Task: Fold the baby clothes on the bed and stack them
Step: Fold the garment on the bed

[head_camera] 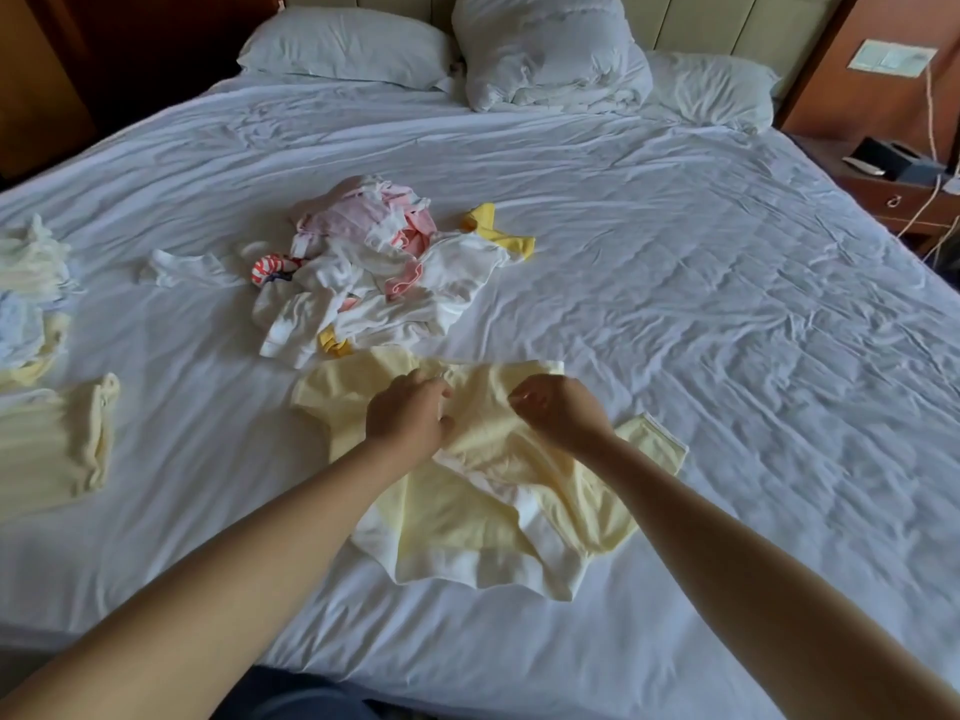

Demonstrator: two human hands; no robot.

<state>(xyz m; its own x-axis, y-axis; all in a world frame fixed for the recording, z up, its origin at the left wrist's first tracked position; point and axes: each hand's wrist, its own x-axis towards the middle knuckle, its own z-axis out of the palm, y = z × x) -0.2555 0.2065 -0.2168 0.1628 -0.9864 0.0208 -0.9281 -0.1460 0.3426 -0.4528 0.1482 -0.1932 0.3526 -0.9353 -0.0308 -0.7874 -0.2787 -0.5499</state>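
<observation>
A pale yellow baby garment (467, 517) with white trim lies spread and rumpled on the white bed sheet (675, 304) in front of me. My left hand (408, 415) grips the cloth near its upper middle, fingers curled into the fabric. Just to the right, my right hand (558, 410) pinches a fold of the same garment. Beyond them sits a loose pile of unfolded baby clothes (374, 267), white, pink and yellow. At the left lies a folded pale yellow piece (52, 444), and a stack of folded clothes (28, 298) reaches the left edge.
Two pillows (343, 46) and a bunched white duvet (550, 54) lie at the headboard. A wooden nightstand (904, 189) with cables and small objects stands at the right. A small white garment (182, 265) lies left of the pile.
</observation>
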